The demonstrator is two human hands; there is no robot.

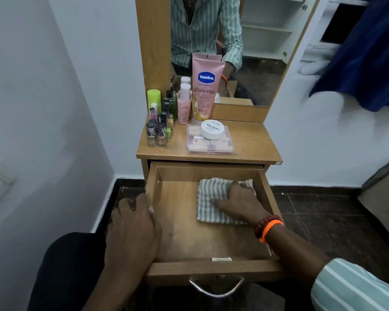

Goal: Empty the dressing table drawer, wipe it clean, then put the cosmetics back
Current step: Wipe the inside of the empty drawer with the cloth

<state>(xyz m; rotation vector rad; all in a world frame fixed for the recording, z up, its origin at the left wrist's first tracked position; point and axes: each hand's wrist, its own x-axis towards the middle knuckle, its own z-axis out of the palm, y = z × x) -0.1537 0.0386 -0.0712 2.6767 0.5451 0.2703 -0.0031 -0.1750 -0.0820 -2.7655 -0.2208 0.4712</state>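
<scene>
Drawer (164, 230): pulled open at 6 o'clock of the table top (252, 142).
Cloth (208, 204): striped, laid flat at 2 o'clock of the drawer floor.
Right hand (239, 202): fingers spread, pressed onto the cloth.
Left hand (133, 227): curled over the 9 o'clock drawer wall.
Cosmetics (208, 90): stood on the table top, at 12 o'clock.

Cloth (213, 202) lies in the drawer's (211, 267) right rear; bottles (158, 122) stand on the tabletop (252, 142) behind, left
</scene>
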